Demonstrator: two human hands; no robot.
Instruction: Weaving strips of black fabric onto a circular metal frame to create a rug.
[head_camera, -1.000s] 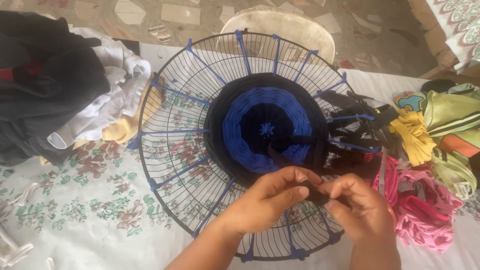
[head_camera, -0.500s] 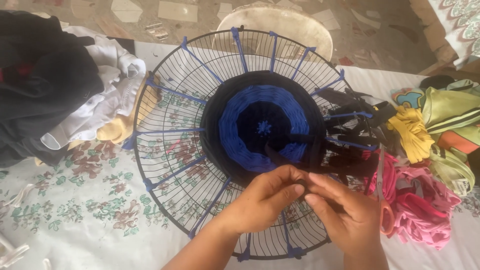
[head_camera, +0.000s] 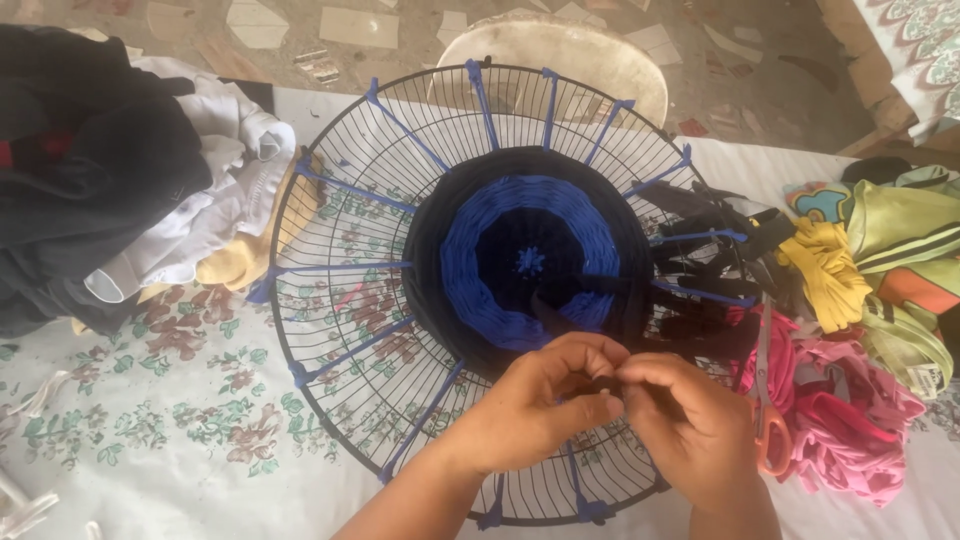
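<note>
A round black wire fan guard (head_camera: 330, 330) lies flat on a floral tablecloth (head_camera: 150, 420), with blue fabric strips tied across it as spokes. At its centre sits a woven disc (head_camera: 525, 260) of black and blue fabric rings. My left hand (head_camera: 540, 405) and my right hand (head_camera: 690, 425) meet at the disc's near edge, fingertips pinched together on a black fabric strip (head_camera: 603, 385). The strip's end is hidden between my fingers.
Dark and white clothes (head_camera: 120, 180) are heaped at the left. Black strips (head_camera: 700, 260), yellow fabric (head_camera: 825, 265), green cloth (head_camera: 900, 230) and pink fabric (head_camera: 850, 420) lie at the right. Orange-handled scissors (head_camera: 770, 440) rest by my right hand. A pale stool (head_camera: 560, 55) stands behind.
Both hands stayed at the disc's near edge and closed in on each other, working the black strip. The view shifted slightly.
</note>
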